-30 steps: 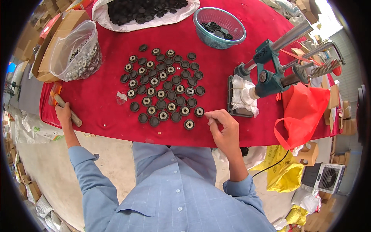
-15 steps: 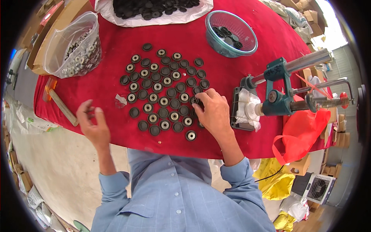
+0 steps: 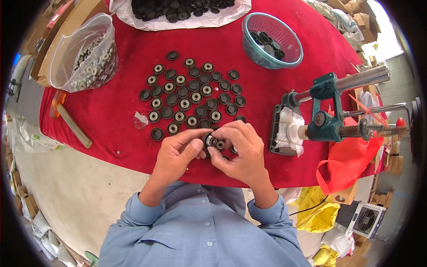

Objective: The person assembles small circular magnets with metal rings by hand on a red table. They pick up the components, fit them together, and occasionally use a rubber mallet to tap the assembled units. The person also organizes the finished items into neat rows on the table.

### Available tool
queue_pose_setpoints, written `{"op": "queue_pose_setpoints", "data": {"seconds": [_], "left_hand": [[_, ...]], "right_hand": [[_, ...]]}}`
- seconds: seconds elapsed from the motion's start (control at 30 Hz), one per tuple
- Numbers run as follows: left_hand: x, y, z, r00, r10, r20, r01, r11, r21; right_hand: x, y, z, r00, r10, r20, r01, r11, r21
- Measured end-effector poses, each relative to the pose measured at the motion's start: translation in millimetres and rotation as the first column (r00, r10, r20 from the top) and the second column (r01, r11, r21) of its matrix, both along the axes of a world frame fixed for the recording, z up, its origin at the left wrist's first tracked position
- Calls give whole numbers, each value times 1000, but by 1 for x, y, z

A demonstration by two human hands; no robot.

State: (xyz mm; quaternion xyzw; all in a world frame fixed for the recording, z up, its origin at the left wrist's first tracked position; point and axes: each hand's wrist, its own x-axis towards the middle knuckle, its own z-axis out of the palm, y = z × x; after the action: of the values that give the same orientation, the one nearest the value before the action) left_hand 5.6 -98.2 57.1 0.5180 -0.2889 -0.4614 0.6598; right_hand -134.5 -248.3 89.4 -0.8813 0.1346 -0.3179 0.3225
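Note:
My left hand and my right hand meet near the table's front edge. Both close their fingertips round a tilted black round cap with shiny metal at its opening; fingers hide part of it. Beneath and around the hands lie more such pieces. Beyond them, black empty caps and black caps with metal bearings are spread out on the red cloth.
A bag of metal bearings stands at the left, a wooden-handled hammer in front of it. At the back are a white sack of black caps and a teal basin. A green hand press stands at the right.
My left hand has come in from the left to meet my right hand. The right hand has drawn toward me with a black cap, which both hands now hold.

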Motion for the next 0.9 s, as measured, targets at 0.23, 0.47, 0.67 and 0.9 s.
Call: {"op": "queue_pose_setpoints", "data": {"seconds": [0.23, 0.47, 0.67, 0.9], "left_hand": [[-1, 18, -9, 996, -42, -78, 42, 999, -1], [-6, 24, -3, 999, -11, -45, 12, 1000, 13], [-6, 37, -6, 955, -139, -261, 135, 990, -35], [-13, 42, 6, 926, -246, -285, 253, 967, -14]], "right_hand": [[10, 19, -12, 995, 75, 64, -82, 991, 109], [7, 25, -8, 988, 151, 14, -151, 973, 173], [-7, 20, -11, 938, 347, -17, -319, 878, 358], [-23, 24, -29, 928, 371, 41, -300, 679, 670]]}}
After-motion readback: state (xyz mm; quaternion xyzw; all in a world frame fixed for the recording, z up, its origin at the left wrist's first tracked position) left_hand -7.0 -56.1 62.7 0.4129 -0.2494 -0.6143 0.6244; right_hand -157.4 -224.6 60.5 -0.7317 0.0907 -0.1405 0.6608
